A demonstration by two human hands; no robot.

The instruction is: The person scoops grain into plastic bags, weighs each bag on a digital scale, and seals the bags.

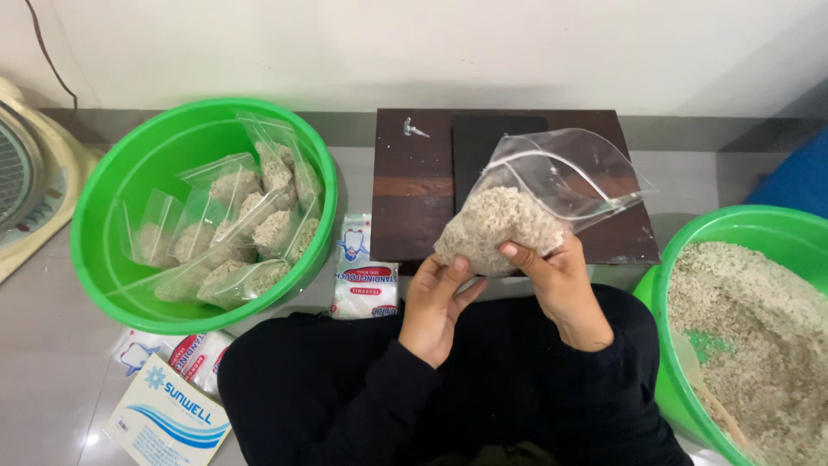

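Dark sleeves and lap fill the near edge as both hands cradle a clear zip bag [517, 207] half full of pale grain.

Left hand [435, 306] cups the bag's underside with fingers curled up; right hand [561, 280] grips its lower side, thumb pressed on the grain, so both are closed around it above a dark board [414, 185] on the floor. Best handled, I'd judge, by keeping the open mouth upright and the weight low. Filled bags lie in a green basin [112, 250] to the left; another green basin [768, 226] of loose grain sits right, cut off by the frame. Whether the zip is sealed is unclear.
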